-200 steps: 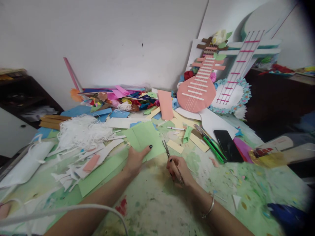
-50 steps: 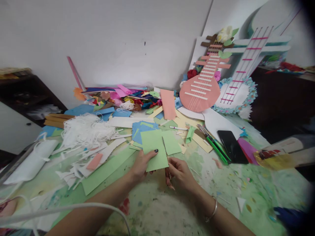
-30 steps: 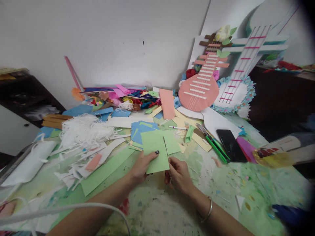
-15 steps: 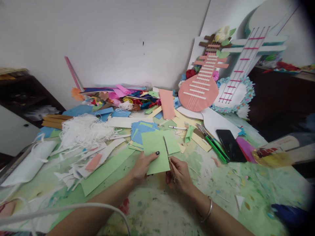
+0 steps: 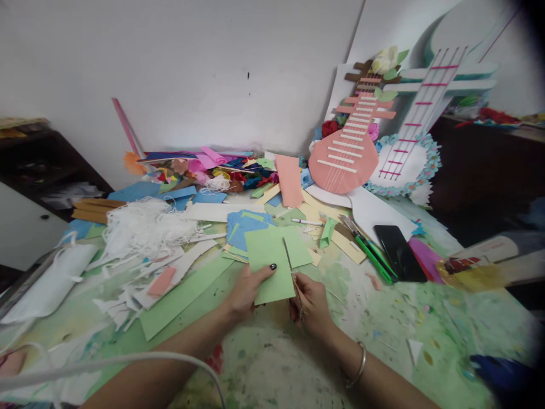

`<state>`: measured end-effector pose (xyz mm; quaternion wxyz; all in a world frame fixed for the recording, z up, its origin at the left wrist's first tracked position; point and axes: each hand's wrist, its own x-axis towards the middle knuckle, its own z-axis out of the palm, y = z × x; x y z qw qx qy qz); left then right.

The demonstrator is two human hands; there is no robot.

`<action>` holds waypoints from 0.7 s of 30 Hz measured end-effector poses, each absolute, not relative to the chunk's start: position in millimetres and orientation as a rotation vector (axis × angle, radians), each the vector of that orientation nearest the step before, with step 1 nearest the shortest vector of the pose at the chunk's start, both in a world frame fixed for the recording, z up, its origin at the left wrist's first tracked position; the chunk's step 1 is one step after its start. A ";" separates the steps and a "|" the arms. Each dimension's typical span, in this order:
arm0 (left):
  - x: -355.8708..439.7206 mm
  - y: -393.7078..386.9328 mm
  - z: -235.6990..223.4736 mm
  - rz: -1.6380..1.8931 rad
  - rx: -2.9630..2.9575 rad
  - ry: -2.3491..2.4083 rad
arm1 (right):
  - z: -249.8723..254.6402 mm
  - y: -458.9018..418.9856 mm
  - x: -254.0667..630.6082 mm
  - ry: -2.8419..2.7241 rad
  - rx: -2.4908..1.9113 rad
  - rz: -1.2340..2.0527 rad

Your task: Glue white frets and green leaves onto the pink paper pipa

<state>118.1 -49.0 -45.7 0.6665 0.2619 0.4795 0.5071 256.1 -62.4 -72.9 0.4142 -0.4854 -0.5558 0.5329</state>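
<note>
My left hand point(image 5: 247, 289) pinches a light green sheet of paper point(image 5: 268, 255) by its lower left part, thumb on top and fingers beneath. In my right hand point(image 5: 313, 301) is a pair of scissors point(image 5: 288, 255), my fingers closed round the handles. The blades lie along the sheet's right side, pointing away from me, with a green flap of paper point(image 5: 300, 247) to their right. Whether the flap is still joined to the sheet I cannot tell. Scraps of blue paper point(image 5: 238, 227) lie just behind the sheet.
White shredded strips point(image 5: 147, 230) and a long green paper strip point(image 5: 187, 295) lie to the left. A phone point(image 5: 399, 253) and green cutters point(image 5: 374, 258) are at the right. A pink paper lute point(image 5: 344, 162) leans at the back. A white cable point(image 5: 140, 357) crosses the near left.
Almost nothing differs. Both hands, the sheet and the scissors keep nearly the same place; the sheet's lower edge sits slightly lower.
</note>
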 end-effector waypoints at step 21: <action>124.2 -55.2 -47.8 1.053 0.583 1.052 | -65.8 -63.0 258.0 -1.326 -1.236 1.340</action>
